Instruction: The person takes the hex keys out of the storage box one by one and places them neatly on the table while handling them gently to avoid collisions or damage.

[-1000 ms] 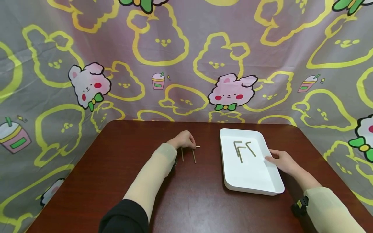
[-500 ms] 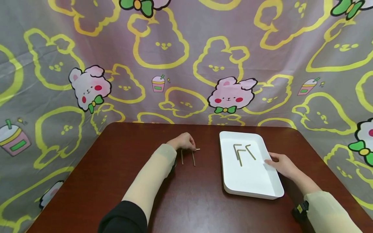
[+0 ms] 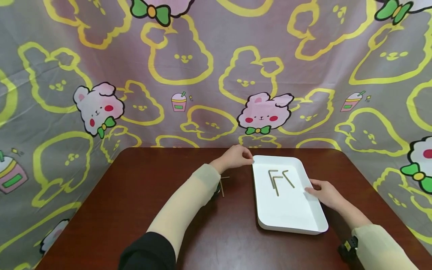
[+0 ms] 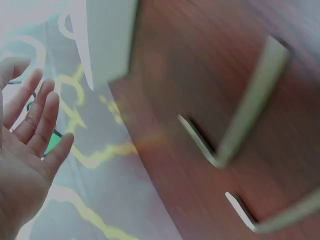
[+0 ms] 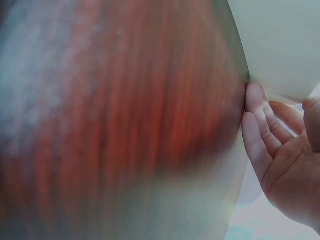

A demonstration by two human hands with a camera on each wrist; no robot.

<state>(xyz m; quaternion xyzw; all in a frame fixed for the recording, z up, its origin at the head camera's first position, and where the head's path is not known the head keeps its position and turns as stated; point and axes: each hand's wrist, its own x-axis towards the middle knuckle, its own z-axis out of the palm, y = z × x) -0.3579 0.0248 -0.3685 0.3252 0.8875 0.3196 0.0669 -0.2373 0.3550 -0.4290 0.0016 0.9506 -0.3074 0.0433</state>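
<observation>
My left hand (image 3: 235, 156) reaches to the far left corner of a white tray (image 3: 287, 217). In the left wrist view its fingers (image 4: 32, 122) are loosely extended, with nothing seen in them; whether the fingertips touch the tray cannot be told. My right hand (image 3: 326, 192) grips the tray's right rim, thumb inside and fingers (image 5: 257, 100) against the outer wall. Several L-shaped, brass-coloured hex keys (image 3: 276, 187) lie in the far half of the tray. Two more, a hex key (image 4: 250, 102) and another hex key (image 4: 290, 215), lie on the table; my left forearm partly hides them in the head view.
The dark brown wooden table (image 3: 155, 180) ends at a patterned curtain (image 3: 202, 90) with cartoon rabbits. My left forearm (image 3: 185, 202) crosses the table's middle. A black wrist device (image 3: 347, 249) sits at my right sleeve.
My left hand has left the hex keys on the table and moved right to the tray's far corner. The right hand keeps its grip on the tray. The head view has shifted slightly.
</observation>
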